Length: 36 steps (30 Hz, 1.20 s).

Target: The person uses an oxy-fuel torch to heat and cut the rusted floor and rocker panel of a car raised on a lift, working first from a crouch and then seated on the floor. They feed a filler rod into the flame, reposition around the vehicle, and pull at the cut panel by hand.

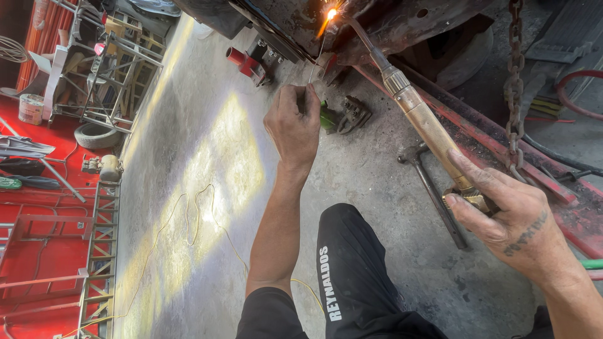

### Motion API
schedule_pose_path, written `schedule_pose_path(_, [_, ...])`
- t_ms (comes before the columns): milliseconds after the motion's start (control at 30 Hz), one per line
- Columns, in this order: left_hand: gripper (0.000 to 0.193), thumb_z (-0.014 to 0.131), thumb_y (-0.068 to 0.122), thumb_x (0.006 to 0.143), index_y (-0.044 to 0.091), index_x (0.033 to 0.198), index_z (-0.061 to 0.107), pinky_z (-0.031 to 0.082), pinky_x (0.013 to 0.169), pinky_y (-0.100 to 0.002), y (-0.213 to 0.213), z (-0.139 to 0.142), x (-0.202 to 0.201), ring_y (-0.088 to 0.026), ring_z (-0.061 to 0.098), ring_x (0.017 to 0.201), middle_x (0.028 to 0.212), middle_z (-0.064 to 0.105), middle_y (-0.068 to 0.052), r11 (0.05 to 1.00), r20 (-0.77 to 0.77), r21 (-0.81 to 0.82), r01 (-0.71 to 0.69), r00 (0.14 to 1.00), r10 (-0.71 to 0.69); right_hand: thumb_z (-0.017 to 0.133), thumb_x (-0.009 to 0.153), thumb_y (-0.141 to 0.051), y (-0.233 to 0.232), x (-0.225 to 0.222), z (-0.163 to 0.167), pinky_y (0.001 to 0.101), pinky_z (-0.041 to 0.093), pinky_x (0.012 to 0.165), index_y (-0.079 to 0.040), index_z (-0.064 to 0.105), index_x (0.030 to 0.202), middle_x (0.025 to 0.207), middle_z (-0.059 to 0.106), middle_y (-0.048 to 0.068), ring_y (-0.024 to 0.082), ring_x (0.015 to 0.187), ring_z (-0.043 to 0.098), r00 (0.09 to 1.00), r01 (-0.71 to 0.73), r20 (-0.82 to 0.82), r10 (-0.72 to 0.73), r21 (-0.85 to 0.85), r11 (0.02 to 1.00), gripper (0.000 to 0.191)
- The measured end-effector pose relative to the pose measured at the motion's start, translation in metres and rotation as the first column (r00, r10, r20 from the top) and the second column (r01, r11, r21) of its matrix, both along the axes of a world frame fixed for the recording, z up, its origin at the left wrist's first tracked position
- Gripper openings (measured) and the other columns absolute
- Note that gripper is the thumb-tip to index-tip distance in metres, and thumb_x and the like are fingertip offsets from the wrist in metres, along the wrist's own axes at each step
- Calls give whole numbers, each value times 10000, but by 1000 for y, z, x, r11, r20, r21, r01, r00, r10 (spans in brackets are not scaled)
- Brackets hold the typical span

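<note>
Brazing underway: right hand (502, 213) grips brass torch (421, 119), flame (331, 14) on rusty metal frame (402, 25) at far side. Left hand (294, 129) pinched shut on thin filler rod (317, 59) w/ tip near flame. Next prob. needs steady rod feed into heat.

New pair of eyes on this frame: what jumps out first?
The bright flame at top centre, where the brass torch meets the rusty metal. The right hand grips the torch's lower end; the left hand pinches a thin wire rod toward the flame. A chain hangs at right.
</note>
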<state>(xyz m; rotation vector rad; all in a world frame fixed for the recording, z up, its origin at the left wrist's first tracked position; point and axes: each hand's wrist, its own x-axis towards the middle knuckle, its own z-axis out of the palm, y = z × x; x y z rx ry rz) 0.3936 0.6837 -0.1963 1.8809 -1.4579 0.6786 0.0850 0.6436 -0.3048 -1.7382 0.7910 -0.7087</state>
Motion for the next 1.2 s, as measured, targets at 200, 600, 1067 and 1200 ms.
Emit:
schedule_pose_path(200, [186, 737, 111, 967, 41, 838, 622, 529, 556, -284, -2, 0, 1, -115, 657, 604, 751, 681, -54, 1000, 3, -3, 2, 1000, -2, 810, 822, -267, -2, 0, 1, 318, 558, 589, -161, 578, 1471, 963, 764, 98, 161, 664, 694, 999, 3, -38, -3, -18, 1000, 697])
schedule_pose_path(600, [194, 729, 118, 971, 44, 827, 622, 529, 551, -282, -4, 1, 5, -112, 658, 611, 744, 677, -48, 1000, -5, -3, 4, 1000, -4, 815, 855, -276, -2, 2, -1, 325, 550, 569, -171, 580, 1507, 982, 782, 88, 179, 685, 657, 995, -12, -103, 12, 4, 1000, 700])
schedule_pose_path(1067, [193, 734, 111, 968, 42, 828, 622, 536, 559, -286, -6, 2, 4, -118, 660, 610, 751, 678, -49, 1000, 9, 1, 4, 1000, -4, 791, 816, -246, -3, 4, 1, 316, 559, 569, -148, 581, 1462, 996, 764, 114, 160, 654, 702, 1000, -8, 5, 9, -26, 1000, 687])
schedule_pose_path(1200, [205, 739, 110, 966, 37, 821, 614, 534, 558, -288, -7, 1, 4, -123, 662, 609, 749, 676, -54, 1000, 14, -8, 1, 1000, -1, 773, 800, -215, -3, 4, 0, 309, 557, 588, -129, 588, 1457, 982, 762, 112, 156, 680, 701, 999, 1, 45, 0, -23, 1000, 688])
